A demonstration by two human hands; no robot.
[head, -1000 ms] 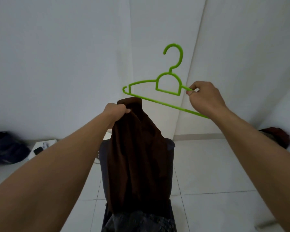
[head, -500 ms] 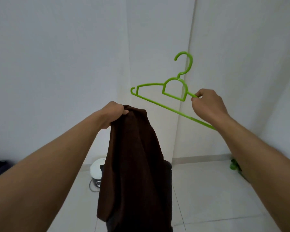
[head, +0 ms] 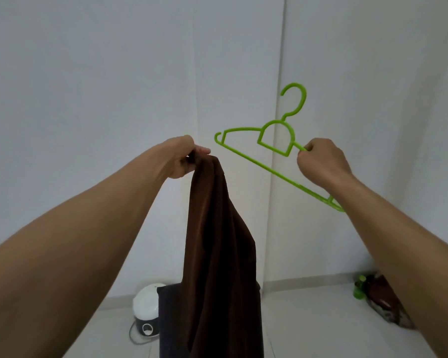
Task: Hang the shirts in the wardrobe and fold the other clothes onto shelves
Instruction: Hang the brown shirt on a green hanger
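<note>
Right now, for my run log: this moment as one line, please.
left grip: holds brown shirt by its top | right grip: holds green hanger by one arm | shirt hangs free, not yet on hanger

You are wearing the one camera on your head; it is facing forward and slightly down into a white wall corner [head: 197,73]. It is riding close behind your outstretched arms, so your left hand [head: 180,158] gripping the brown garment [head: 217,241] and right hand [head: 321,166] gripping the green hanger [head: 269,169] are filling mid-frame, and the floor [head: 308,321] is edging the bottom.

Bare white walls [head: 88,99] — pale tiled floor [head: 308,326].
</note>
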